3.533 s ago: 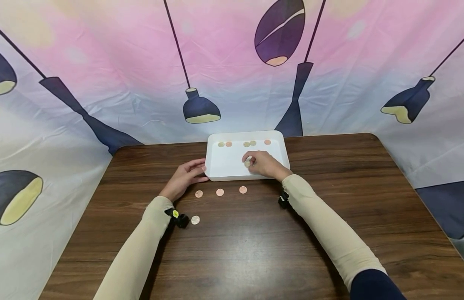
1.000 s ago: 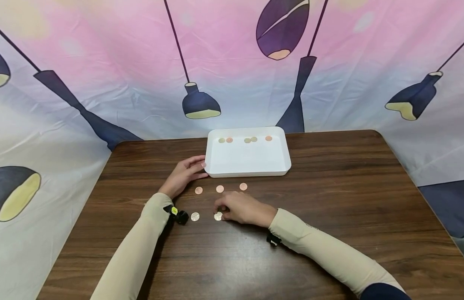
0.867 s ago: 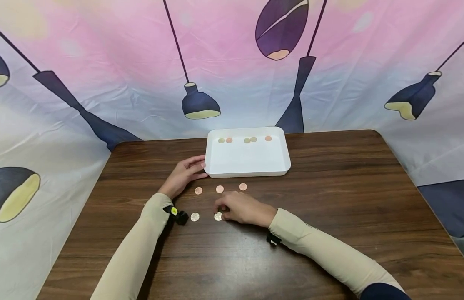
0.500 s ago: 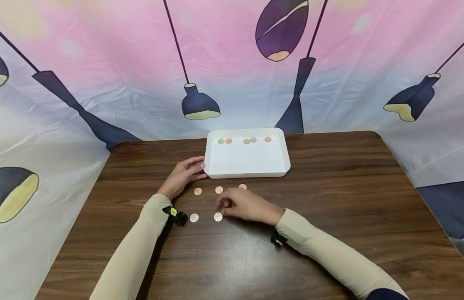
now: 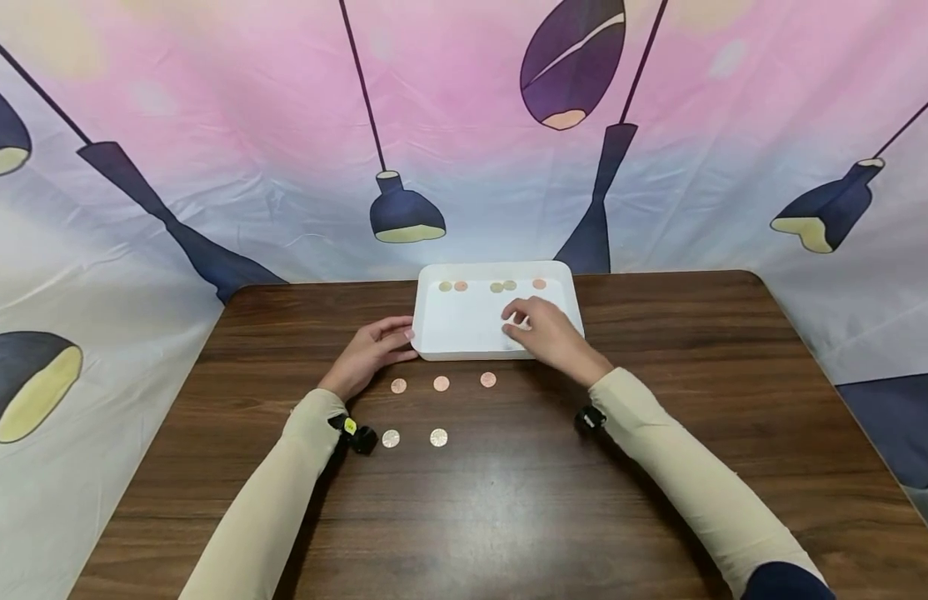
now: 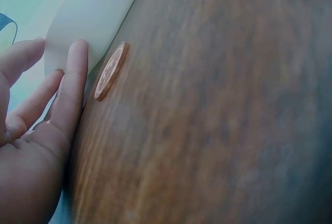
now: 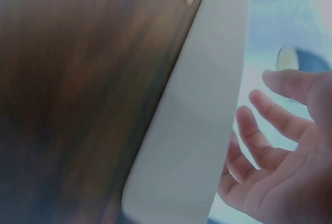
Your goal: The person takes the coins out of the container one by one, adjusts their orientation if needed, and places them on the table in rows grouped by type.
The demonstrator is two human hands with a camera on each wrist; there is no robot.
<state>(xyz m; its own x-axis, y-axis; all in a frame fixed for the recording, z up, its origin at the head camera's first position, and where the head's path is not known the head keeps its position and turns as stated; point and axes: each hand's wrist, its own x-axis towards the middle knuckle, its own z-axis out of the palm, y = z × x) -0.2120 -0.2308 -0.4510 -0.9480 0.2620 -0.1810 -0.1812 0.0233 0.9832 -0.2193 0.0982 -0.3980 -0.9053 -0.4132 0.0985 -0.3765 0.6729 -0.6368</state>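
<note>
The white tray sits in the middle of the head view, at the far side of the brown table. Its long axis runs left to right across the frame, parallel to the near table edge. Five coins lie in a row along its far wall.

The right hand is over the near right part of the tray, with the forearm coming in from the lower right of the frame. In the right wrist view its fingers are spread and only loosely bent, and they hold nothing that I can see. If the fingertips touch the tray floor, I cannot tell.

The left hand rests on the table at the left end of the tray, palm down, forearm coming from the lower left. Its fingers are almost straight and lie against the tray's side wall.

Below the tray in the frame, three copper coins lie in a row on the wood. Lower still, near the left wrist, are two paler coins side by side.
</note>
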